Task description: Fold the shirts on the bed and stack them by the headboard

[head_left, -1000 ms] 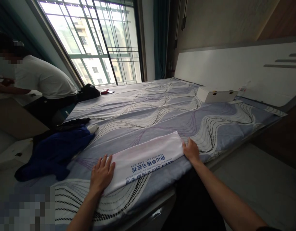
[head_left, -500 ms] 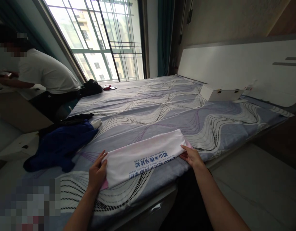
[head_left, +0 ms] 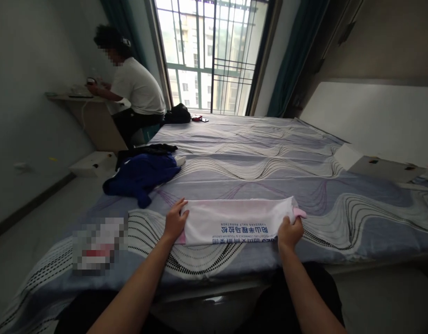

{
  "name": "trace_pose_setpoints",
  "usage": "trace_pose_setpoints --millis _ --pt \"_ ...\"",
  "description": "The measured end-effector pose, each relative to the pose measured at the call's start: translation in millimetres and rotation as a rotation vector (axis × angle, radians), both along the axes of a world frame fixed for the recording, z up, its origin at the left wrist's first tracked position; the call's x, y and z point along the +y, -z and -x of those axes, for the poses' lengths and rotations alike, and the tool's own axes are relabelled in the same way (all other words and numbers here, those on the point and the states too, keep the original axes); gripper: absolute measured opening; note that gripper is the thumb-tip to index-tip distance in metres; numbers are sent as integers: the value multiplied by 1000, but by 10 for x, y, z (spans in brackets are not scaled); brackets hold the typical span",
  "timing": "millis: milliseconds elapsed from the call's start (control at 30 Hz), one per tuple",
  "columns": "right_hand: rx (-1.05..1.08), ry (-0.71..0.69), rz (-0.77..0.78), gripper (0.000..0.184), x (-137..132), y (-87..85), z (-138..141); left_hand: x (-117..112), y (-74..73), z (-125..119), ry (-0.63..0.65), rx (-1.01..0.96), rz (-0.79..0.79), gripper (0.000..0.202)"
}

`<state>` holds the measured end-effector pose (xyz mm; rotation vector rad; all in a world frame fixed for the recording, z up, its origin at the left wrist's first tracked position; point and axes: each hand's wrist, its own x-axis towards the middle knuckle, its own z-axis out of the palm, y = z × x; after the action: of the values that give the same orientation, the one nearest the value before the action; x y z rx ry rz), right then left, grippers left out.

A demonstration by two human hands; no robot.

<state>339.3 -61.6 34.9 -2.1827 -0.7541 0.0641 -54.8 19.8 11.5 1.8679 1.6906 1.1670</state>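
A folded white and pink T-shirt (head_left: 234,215) with blue printed lettering lies as a long strip on the bed (head_left: 255,264), near its front edge. At the strip's left end, my left hand (head_left: 175,220) is closed on the fabric, thumb on top. My right hand (head_left: 290,232) grips the right end by its front corner, fingers partly hidden under the cloth. A bit of pink fabric pokes out beyond that end. To the left of my left hand, a dark blue garment (head_left: 140,176) lies crumpled on the bed.
A white box (head_left: 380,169) sits on the bed by the headboard (head_left: 367,106). Another box (head_left: 92,164) is on the floor at left. A blurred-out item (head_left: 99,246) lies front left. Beyond, a person (head_left: 137,88) sits at a desk (head_left: 71,98).
The view has swung left, bringing more of the desk and the seated person into sight. My right hand has closed on the T-shirt's right end; the strip now looks straighter across.
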Motion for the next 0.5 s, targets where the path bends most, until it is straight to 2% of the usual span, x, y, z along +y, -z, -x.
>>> trace_pose_setpoints --millis 100,167,267,333,400,500 --pt "-101 -225 -17 54 32 -221 542 -8 -4 -19 -15 -6 -9 41" --pt "-173 -512 -82 55 43 -278 1032 -7 -13 -22 -9 -24 -4 36" --pt "-355 -1094 -261 61 27 -171 1762 -17 -28 22 13 -37 15 32" --pt "-482 -1340 -252 61 -9 -2 2108 -57 -28 101 40 -21 38 32" --pt "-549 -1413 -210 58 -57 184 2285 -138 -13 212 49 11 54 33" --pt "-541 -1351 -201 59 -117 368 2304 -302 20 362 -1 46 52 30"
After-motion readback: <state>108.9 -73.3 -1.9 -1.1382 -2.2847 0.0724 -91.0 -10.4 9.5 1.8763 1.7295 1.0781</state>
